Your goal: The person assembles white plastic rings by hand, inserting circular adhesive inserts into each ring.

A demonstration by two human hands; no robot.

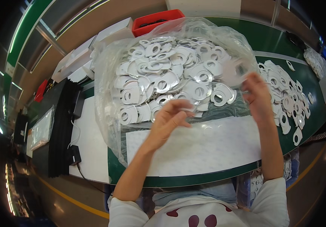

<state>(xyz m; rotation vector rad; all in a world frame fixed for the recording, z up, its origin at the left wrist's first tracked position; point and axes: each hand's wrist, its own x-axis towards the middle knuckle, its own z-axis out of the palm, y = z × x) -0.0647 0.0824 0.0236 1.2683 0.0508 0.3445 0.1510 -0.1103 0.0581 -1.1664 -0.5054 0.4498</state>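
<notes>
A large heap of white flat parts [163,81], each with a round hole, lies on a clear plastic sheet [108,94] before me. My left hand [170,118] hovers at the heap's near edge, its fingers curved and apart, with nothing plainly held. At the heap's right side my right hand [255,92] is blurred by motion. A smeared white holed part [234,72] is at its fingertips and looks gripped. White sheets [197,149] lie under my forearms along the near edge. To the right of my right hand is a second, looser pile of white parts [286,96].
A red bin [157,22] with dark things inside stands behind the heap, beside white boxes [114,32]. On the left are a stack of black sheets [55,125] and a small black adapter [73,155] with cables. The green tabletop [246,32] curves round me.
</notes>
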